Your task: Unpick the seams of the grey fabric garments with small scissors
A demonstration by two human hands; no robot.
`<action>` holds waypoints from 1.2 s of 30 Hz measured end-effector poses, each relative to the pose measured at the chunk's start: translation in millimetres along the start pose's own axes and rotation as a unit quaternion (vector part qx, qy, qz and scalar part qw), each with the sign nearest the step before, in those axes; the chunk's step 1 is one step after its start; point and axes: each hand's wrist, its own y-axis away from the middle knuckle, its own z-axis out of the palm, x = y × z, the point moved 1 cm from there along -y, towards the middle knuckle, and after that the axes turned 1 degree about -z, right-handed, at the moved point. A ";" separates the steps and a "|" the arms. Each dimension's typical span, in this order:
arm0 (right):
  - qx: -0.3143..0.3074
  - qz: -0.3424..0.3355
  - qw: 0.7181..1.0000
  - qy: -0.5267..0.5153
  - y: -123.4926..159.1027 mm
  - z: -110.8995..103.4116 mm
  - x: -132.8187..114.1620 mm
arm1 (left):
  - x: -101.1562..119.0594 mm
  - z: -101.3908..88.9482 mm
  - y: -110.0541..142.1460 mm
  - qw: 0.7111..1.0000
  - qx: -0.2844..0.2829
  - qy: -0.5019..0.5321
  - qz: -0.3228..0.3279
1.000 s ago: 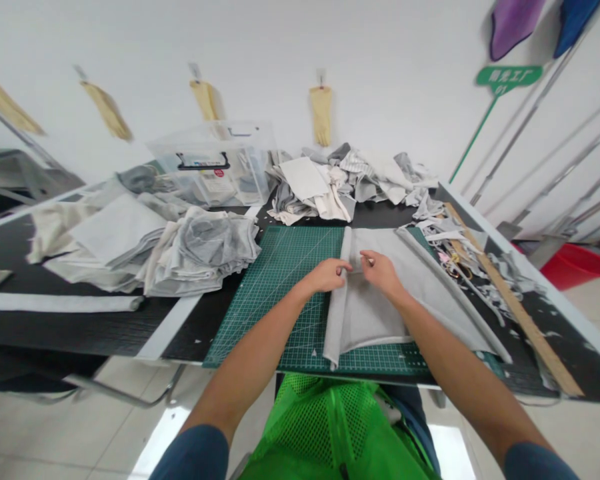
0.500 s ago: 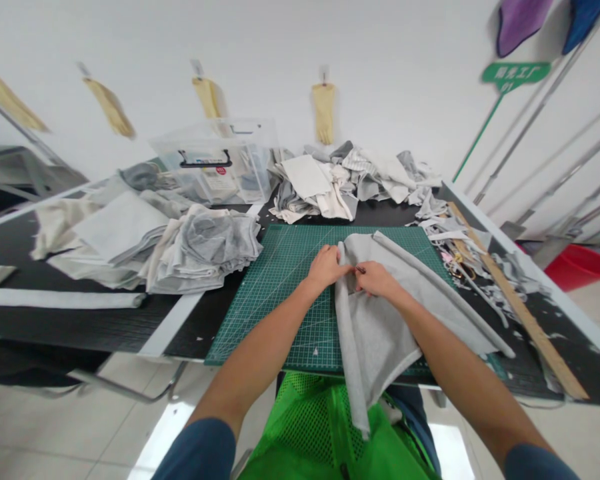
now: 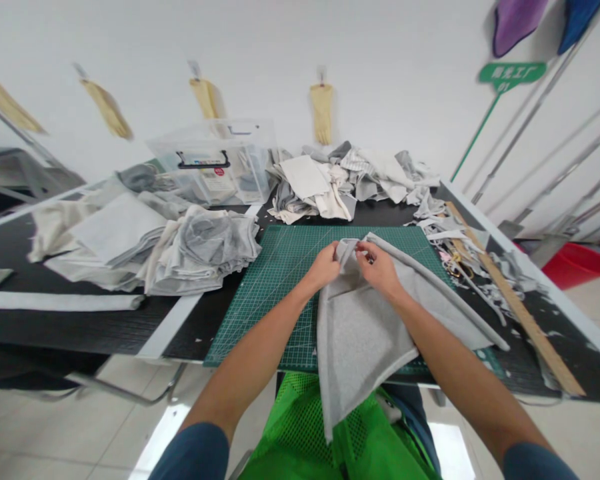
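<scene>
A piece of light grey fabric (image 3: pixel 365 327) with rolled-looking edges lies over the green cutting mat (image 3: pixel 275 287), its lower corner hanging past the table's front edge. My left hand (image 3: pixel 326 263) is closed on the fabric's upper left edge, where a fold stands up. Just to the right, my right hand (image 3: pixel 377 267) has its fingers pinched together at the same upper edge. A small dark thing shows at those fingertips, too small to name. Whether the right fingers also grip the cloth is hard to make out.
Stacked grey and cream cloth (image 3: pixel 200 247) lies on the left, near a clear plastic box (image 3: pixel 215 167). More cloth pieces (image 3: pixel 315 183) are heaped at the back. A wooden ruler (image 3: pixel 515 300), scissors (image 3: pixel 463 269) and fabric scraps (image 3: pixel 430 207) lie on the right.
Both hands have shifted slightly, and the fabric's upper edge is now raised in a fold between them. The fabric's left side and hanging corner have swung to the left.
</scene>
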 end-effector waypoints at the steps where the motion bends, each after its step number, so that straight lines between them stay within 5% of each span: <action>1: 0.015 -0.031 0.999 -0.017 0.2 -2.3 -3.9 | 6.9 2.6 3.1 1.000 -0.029 0.007 0.004; 4: -0.010 -0.074 0.995 -0.066 1.6 -8.4 -12.5 | 25.9 10.9 13.0 0.993 -0.113 0.029 -0.001; 7: -0.090 -0.058 0.990 -0.089 1.8 -11.6 -12.9 | 33.5 12.6 18.1 0.991 -0.116 0.060 -0.037; 14: 0.000 0.006 0.996 -0.095 -2.2 -13.3 -0.4 | 19.2 -3.0 7.5 0.996 -0.014 0.089 -0.028; 20: 0.005 0.003 0.995 -0.098 -1.9 -14.1 -4.9 | 16.2 3.0 4.4 0.979 0.090 0.176 -0.041; 29: -0.003 -0.126 0.992 0.007 0.1 -21.0 -15.9 | 23.6 4.4 8.1 0.977 -0.009 0.192 -0.090; 36: -0.051 -0.017 0.990 -0.134 2.5 -14.0 -12.9 | 30.7 5.8 12.1 0.989 -0.022 0.140 -0.035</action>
